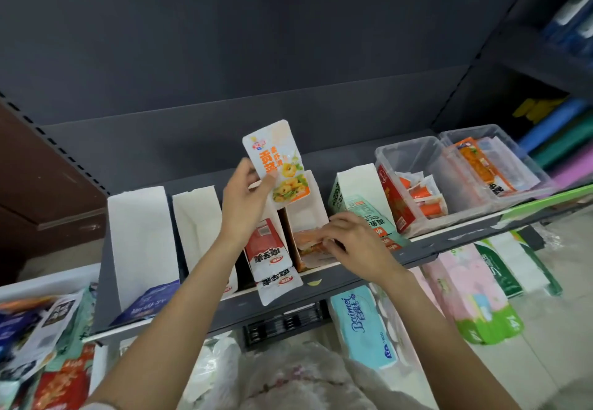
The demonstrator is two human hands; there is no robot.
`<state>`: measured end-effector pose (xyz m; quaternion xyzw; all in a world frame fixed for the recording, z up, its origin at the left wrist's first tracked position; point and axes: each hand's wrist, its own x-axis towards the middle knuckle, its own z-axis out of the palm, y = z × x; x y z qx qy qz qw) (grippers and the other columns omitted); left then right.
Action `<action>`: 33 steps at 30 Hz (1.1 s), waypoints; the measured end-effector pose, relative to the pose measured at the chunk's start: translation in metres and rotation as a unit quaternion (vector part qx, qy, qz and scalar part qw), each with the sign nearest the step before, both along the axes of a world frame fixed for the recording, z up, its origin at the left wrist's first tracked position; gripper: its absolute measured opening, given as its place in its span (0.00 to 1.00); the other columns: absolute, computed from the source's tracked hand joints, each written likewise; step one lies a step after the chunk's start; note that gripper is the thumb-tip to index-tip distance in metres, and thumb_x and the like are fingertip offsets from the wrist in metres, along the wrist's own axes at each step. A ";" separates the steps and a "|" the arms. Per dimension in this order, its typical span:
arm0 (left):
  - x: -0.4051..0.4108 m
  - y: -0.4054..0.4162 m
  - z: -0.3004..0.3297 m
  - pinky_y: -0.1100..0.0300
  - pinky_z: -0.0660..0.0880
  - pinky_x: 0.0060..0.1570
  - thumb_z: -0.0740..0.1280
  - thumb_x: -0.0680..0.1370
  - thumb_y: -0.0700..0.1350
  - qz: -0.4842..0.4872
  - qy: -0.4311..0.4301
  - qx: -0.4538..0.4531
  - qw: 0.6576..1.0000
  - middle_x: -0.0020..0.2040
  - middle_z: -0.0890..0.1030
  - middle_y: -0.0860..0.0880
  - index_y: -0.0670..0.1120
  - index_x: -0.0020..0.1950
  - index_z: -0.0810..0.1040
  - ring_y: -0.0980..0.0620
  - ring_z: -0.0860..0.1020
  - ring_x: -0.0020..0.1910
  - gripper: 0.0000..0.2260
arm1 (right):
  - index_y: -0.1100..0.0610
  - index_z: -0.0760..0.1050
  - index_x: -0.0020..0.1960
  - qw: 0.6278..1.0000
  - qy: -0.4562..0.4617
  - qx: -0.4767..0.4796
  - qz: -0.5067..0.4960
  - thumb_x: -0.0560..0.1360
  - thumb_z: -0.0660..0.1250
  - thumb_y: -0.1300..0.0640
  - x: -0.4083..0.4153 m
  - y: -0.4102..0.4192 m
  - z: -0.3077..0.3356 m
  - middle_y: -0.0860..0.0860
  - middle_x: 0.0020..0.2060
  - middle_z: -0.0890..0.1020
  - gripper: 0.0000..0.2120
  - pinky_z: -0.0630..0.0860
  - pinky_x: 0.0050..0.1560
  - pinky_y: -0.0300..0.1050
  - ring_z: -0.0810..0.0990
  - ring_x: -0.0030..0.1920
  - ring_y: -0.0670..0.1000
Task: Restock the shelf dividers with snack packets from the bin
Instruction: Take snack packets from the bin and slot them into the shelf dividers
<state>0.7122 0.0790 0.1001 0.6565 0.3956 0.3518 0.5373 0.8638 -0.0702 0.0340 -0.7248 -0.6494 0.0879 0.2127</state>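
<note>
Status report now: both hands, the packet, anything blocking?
Left hand pinches white-and-orange snack packet above divider. Right hand presses orange packets already in it. Nothing blocking.
</note>
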 end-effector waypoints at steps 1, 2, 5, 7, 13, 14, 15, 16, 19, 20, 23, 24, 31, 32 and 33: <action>0.007 -0.001 -0.004 0.69 0.74 0.48 0.66 0.78 0.44 -0.017 0.014 0.014 1.000 0.57 0.81 0.54 0.52 0.55 0.73 0.60 0.79 0.53 0.07 | 0.51 0.81 0.53 1.000 -0.005 -0.008 0.005 0.73 0.64 0.58 0.001 -0.003 0.002 0.47 0.45 0.83 0.11 0.73 0.55 0.51 0.75 0.53 0.51; 0.014 -0.003 -0.008 0.73 0.73 0.46 0.66 0.78 0.44 -0.037 0.028 0.025 0.999 0.56 0.80 0.55 0.51 0.55 0.73 0.63 0.79 0.50 0.07 | 0.51 0.81 0.54 1.000 -0.004 -0.020 0.008 0.74 0.64 0.58 0.003 -0.006 0.003 0.47 0.45 0.84 0.12 0.74 0.55 0.51 0.77 0.52 0.52; 0.026 -0.009 -0.028 0.73 0.74 0.43 0.66 0.78 0.45 -0.085 0.118 0.104 0.984 0.54 0.81 0.53 0.45 0.55 0.75 0.62 0.79 0.47 0.07 | 0.51 0.79 0.58 0.998 0.021 -0.051 0.014 0.77 0.62 0.58 0.006 -0.011 0.004 0.48 0.49 0.83 0.12 0.76 0.51 0.51 0.79 0.49 0.52; 0.027 -0.011 -0.040 0.65 0.77 0.46 0.67 0.78 0.44 -0.107 0.171 0.164 0.966 0.56 0.82 0.49 0.42 0.57 0.76 0.55 0.81 0.50 0.11 | 0.50 0.78 0.59 0.998 0.035 -0.049 0.011 0.78 0.62 0.58 0.004 -0.014 0.004 0.49 0.50 0.82 0.12 0.76 0.49 0.48 0.80 0.48 0.51; 0.015 -0.019 -0.057 0.52 0.77 0.49 0.68 0.76 0.44 -0.188 0.297 0.304 0.886 0.56 0.81 0.47 0.46 0.62 0.76 0.48 0.81 0.49 0.15 | 0.54 0.76 0.51 0.998 0.060 -0.025 -0.013 0.75 0.66 0.60 -0.001 -0.017 0.004 0.48 0.49 0.81 0.05 0.77 0.41 0.46 0.80 0.44 0.49; 0.012 -0.020 -0.059 0.53 0.76 0.48 0.68 0.76 0.44 -0.201 0.309 0.337 0.867 0.51 0.83 0.49 0.48 0.58 0.78 0.49 0.81 0.46 0.11 | 0.54 0.77 0.50 0.998 0.059 -0.023 -0.016 0.75 0.66 0.59 0.000 -0.017 0.003 0.47 0.51 0.80 0.05 0.77 0.41 0.44 0.80 0.44 0.48; 0.010 -0.020 -0.059 0.54 0.73 0.49 0.68 0.76 0.45 -0.207 0.318 0.368 0.849 0.48 0.84 0.51 0.50 0.54 0.80 0.49 0.80 0.45 0.08 | 0.54 0.78 0.50 0.998 0.061 -0.019 -0.020 0.75 0.67 0.59 0.000 -0.017 0.002 0.47 0.53 0.79 0.05 0.77 0.42 0.42 0.80 0.45 0.48; 0.007 -0.020 -0.060 0.55 0.69 0.51 0.66 0.77 0.47 -0.211 0.333 0.389 0.833 0.47 0.84 0.53 0.51 0.52 0.81 0.50 0.79 0.47 0.06 | 0.54 0.78 0.51 0.998 0.064 -0.016 -0.024 0.75 0.67 0.58 0.001 -0.017 0.002 0.48 0.52 0.79 0.05 0.76 0.42 0.42 0.80 0.45 0.48; 0.000 -0.025 -0.060 0.55 0.57 0.54 0.60 0.80 0.51 -0.250 0.400 0.397 0.788 0.61 0.79 0.56 0.54 0.60 0.80 0.52 0.71 0.61 0.12 | 0.54 0.80 0.52 0.997 0.070 -0.007 -0.035 0.75 0.66 0.56 0.001 -0.017 0.001 0.48 0.49 0.79 0.07 0.75 0.41 0.41 0.80 0.44 0.48; -0.001 -0.027 -0.059 0.54 0.55 0.55 0.59 0.80 0.51 -0.271 0.419 0.397 0.771 0.66 0.74 0.56 0.55 0.64 0.77 0.52 0.67 0.65 0.14 | 0.54 0.81 0.51 0.997 0.068 -0.007 -0.038 0.75 0.67 0.56 0.001 -0.017 0.002 0.48 0.48 0.79 0.07 0.75 0.40 0.40 0.80 0.43 0.48; -0.003 -0.034 -0.052 0.51 0.49 0.63 0.58 0.80 0.49 -0.323 0.475 0.389 0.720 0.74 0.62 0.57 0.55 0.69 0.72 0.52 0.56 0.71 0.18 | 0.55 0.81 0.50 0.997 0.065 -0.003 -0.045 0.74 0.68 0.58 0.000 -0.018 0.001 0.48 0.47 0.79 0.06 0.75 0.41 0.41 0.80 0.43 0.49; -0.003 -0.036 -0.049 0.50 0.49 0.65 0.58 0.79 0.48 -0.331 0.486 0.376 0.716 0.75 0.60 0.56 0.55 0.71 0.70 0.52 0.54 0.72 0.19 | 0.54 0.81 0.49 0.997 0.067 -0.002 -0.047 0.75 0.67 0.58 0.000 -0.019 0.001 0.48 0.47 0.80 0.05 0.75 0.41 0.40 0.80 0.44 0.49; -0.022 -0.052 -0.032 0.54 0.62 0.66 0.59 0.76 0.44 -0.249 0.374 0.307 0.839 0.67 0.74 0.52 0.52 0.70 0.71 0.50 0.68 0.67 0.21 | 0.53 0.79 0.53 0.995 0.061 0.042 -0.070 0.76 0.66 0.57 0.004 -0.034 0.020 0.48 0.46 0.82 0.07 0.73 0.40 0.38 0.80 0.44 0.48; -0.030 -0.056 -0.028 0.54 0.64 0.63 0.58 0.75 0.47 -0.199 0.348 0.320 0.859 0.62 0.78 0.52 0.52 0.67 0.75 0.49 0.73 0.62 0.20 | 0.53 0.78 0.55 0.994 0.062 0.057 -0.070 0.76 0.66 0.57 0.003 -0.035 0.026 0.48 0.47 0.82 0.08 0.75 0.41 0.39 0.80 0.45 0.48; -0.040 -0.061 -0.023 0.55 0.66 0.60 0.57 0.74 0.49 -0.135 0.320 0.335 0.876 0.56 0.82 0.52 0.52 0.62 0.78 0.50 0.78 0.55 0.19 | 0.52 0.77 0.57 0.993 0.067 0.075 -0.066 0.76 0.65 0.57 -0.001 -0.035 0.033 0.48 0.47 0.82 0.10 0.76 0.42 0.39 0.80 0.45 0.48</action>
